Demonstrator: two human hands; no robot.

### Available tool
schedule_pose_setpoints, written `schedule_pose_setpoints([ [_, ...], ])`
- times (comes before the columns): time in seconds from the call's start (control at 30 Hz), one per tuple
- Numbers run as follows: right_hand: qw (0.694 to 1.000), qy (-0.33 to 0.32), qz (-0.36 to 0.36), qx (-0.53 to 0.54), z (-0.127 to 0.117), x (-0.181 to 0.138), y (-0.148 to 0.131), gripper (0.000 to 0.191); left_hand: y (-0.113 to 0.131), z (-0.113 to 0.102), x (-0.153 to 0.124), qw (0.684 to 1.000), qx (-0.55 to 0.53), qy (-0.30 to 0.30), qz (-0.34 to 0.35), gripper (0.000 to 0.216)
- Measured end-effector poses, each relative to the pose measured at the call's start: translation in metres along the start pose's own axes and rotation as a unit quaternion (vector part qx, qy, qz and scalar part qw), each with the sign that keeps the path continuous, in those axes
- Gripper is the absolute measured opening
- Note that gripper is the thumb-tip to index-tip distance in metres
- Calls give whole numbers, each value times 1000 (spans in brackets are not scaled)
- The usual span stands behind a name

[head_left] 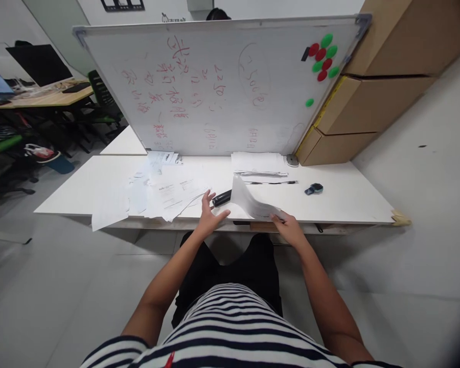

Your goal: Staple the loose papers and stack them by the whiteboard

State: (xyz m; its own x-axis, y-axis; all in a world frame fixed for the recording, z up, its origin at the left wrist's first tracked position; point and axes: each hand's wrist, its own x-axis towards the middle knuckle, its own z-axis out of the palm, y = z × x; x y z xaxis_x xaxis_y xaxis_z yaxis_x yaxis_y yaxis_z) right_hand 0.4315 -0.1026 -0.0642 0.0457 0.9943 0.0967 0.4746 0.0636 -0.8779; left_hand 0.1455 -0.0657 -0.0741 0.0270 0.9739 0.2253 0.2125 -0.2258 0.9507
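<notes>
My right hand [287,225] pinches the near edge of a sheet of paper [251,202], which curls up off the white table [352,202]. My left hand [210,214] hovers open at the table's front edge, fingers spread, just left of a black stapler [222,198]. Several printed sheets [168,191] lie fanned out to the left of that hand. A neat stack of papers [257,163] sits further back, with a black pen [270,182] in front of it.
A whiteboard [214,82] with red writing and red and green magnets [324,56] stands along the table's back. Cardboard boxes [371,102] rise at the right. A small blue and black object [314,189] lies right of the pen. Desks, monitors and chairs fill the left.
</notes>
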Motion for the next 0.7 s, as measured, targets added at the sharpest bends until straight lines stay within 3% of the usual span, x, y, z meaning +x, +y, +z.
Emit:
schedule_pose_setpoints([
  [0.07, 999, -43, -19, -9, -4, -1, -3, 41, -4, 1, 0, 999, 19, -35, -8, 99],
  [0.2, 997, -71, -43, -3, -5, -6, -9, 37, -18, 7, -2, 998, 54, -37, -8, 102],
  [0.27, 997, -67, -39, 3, -4, -7, -11, 36, -23, 10, -3, 997, 68, -33, 4, 90],
  [0.43, 999, -30, 21, 26, -2, -4, -4, 36, -16, 11, -2, 996, 44, -21, 73, 27],
  [0.6, 998, 30, 42, 46, 1, 8, 8, 38, -6, 19, 9, 992, 48, -1, 117, 19],
  [0.7, 996, 60, 36, 64, 10, 14, 8, 38, -8, 28, 13, 997, 34, 14, 65, 18],
])
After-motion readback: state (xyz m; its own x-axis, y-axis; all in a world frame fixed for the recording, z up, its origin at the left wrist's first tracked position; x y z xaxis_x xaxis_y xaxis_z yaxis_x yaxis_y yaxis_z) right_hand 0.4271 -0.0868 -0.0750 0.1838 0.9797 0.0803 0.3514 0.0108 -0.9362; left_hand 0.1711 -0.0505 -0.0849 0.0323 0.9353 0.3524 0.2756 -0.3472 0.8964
